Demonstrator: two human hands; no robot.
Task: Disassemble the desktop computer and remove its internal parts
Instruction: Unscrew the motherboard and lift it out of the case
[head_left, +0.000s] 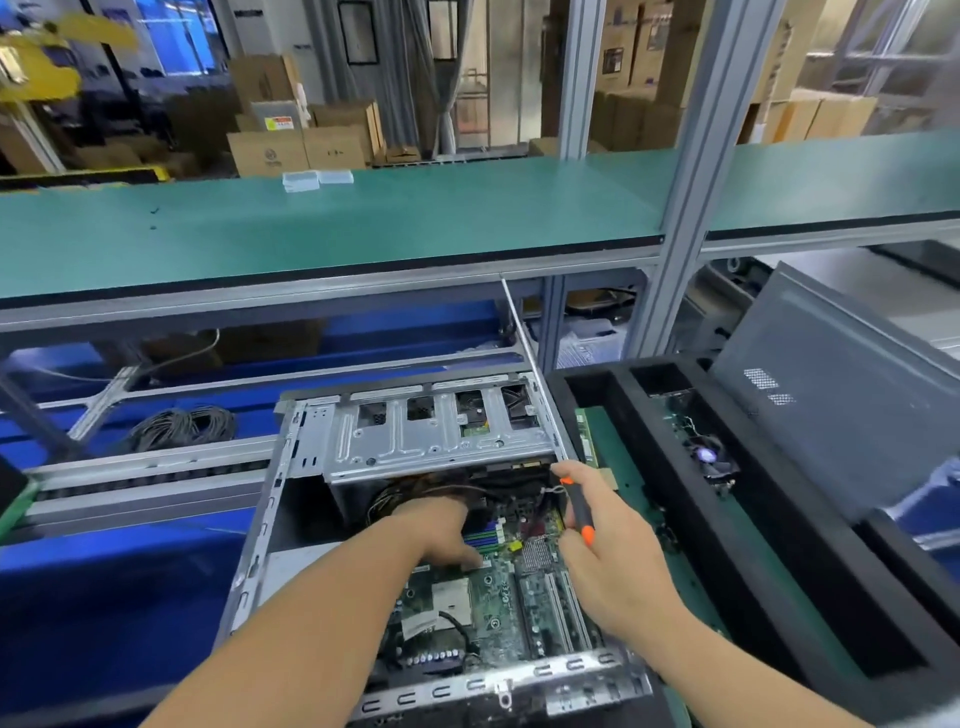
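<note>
Near the front edge of the worktop (701, 587) lies the open computer case (291, 457), motherboard (493, 597) exposed. Left hand (447, 535) rests with relaxed fingers on the motherboard beneath the drive cage (436, 436). Right hand (608, 551) grips an orange-and-black screwdriver (581, 512) above the board.

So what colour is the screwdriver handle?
Black with orange ends, on the screwdriver in the right hand; head view.

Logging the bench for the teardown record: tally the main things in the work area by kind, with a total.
Open computer case: 1
Motherboard: 1
Screwdriver: 1
Black foam tray: 1
Grey side panel: 1
Coil of black cable: 1
Total: 6
</note>
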